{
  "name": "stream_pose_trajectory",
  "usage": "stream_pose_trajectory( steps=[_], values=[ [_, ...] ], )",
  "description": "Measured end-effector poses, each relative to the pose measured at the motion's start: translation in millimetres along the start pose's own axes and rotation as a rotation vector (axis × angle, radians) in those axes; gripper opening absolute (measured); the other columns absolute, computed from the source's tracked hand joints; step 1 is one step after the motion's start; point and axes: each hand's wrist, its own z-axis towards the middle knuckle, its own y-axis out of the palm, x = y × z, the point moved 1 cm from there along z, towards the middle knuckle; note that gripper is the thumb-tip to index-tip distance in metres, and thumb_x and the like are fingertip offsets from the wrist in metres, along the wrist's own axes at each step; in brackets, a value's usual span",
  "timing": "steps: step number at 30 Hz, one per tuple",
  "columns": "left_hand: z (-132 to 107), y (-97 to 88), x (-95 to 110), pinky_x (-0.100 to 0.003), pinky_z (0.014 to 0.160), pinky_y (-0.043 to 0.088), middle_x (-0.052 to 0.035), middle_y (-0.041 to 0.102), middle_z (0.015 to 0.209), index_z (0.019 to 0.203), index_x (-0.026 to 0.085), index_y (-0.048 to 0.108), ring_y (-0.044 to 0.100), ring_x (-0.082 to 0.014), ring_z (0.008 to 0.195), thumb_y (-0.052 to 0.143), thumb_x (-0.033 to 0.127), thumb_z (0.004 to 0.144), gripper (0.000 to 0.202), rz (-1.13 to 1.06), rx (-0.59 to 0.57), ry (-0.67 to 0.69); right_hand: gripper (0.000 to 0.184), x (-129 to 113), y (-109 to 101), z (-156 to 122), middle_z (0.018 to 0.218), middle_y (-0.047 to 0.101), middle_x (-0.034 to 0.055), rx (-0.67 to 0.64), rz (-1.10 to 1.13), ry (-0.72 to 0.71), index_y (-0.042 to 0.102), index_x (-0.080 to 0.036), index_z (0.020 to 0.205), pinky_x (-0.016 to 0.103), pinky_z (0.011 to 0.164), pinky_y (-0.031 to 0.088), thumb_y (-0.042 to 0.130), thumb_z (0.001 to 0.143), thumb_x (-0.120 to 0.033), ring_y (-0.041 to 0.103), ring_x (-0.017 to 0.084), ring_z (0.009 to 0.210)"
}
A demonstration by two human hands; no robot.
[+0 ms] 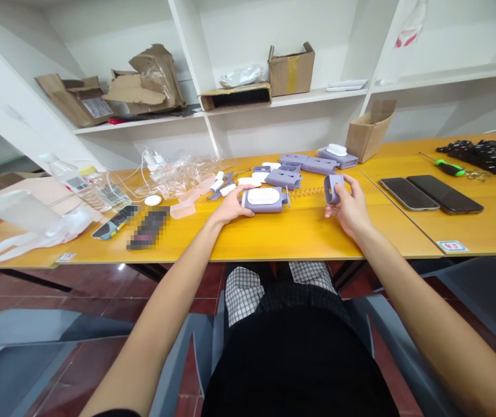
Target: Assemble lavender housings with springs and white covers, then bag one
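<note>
My left hand (231, 207) grips the left end of a purple plastic housing with a white oval insert (265, 199), which lies on the yellow table (300, 231). My right hand (349, 205) holds up a small purple cap piece (333, 188), fingers closed round it. A thin coiled spring (307, 191) lies on the table between the two parts. Behind them sit several more purple housings (306, 165) and small white parts (248, 180).
Two dark phones (430, 194) lie at the right, with a green-handled screwdriver (447, 167) and a pile of black parts (491, 155) beyond. A cardboard box (369, 134) stands at the back. Clear plastic bags (182, 172), a phone (115, 222) and a white bag (26, 220) sit left.
</note>
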Motion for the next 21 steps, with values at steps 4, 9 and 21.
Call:
stream_pose_trajectory(
  steps=[4,9,21],
  values=[
    [-0.2,2.5,1.3,-0.03,0.078,0.06,-0.0112,0.065,0.136,0.139,0.02,0.061,0.072,-0.0234,0.097,0.09,0.007,0.047,0.098,-0.096,0.006,0.022,0.055,1.6,0.6,-0.9,0.086,0.06,-0.0052,-0.01,-0.01,-0.01,0.049,-0.036,0.135,0.027,0.04,0.052,0.07,0.086,-0.05,0.058,0.011,0.048],
    [0.7,5.4,2.3,-0.035,0.09,0.061,-0.0116,0.063,0.142,0.138,0.019,0.061,0.071,-0.0272,0.11,0.089,0.006,0.046,0.097,-0.177,0.009,0.05,0.055,4.0,1.0,-1.7,0.088,0.059,-0.004,-0.01,-0.036,-0.03,0.05,-0.035,0.135,0.028,0.041,0.055,0.071,0.087,-0.05,0.059,0.011,0.049],
    [-1.4,9.8,1.2,-0.032,0.087,0.06,-0.0105,0.065,0.136,0.14,0.02,0.063,0.071,-0.0233,0.101,0.09,0.007,0.049,0.097,-0.091,-0.015,0.038,0.065,5.8,6.1,-7.0,0.101,0.058,-0.0007,-0.06,-0.094,-0.063,0.046,-0.038,0.146,0.03,0.046,0.063,0.071,0.089,-0.053,0.065,0.011,0.053]
  ],
)
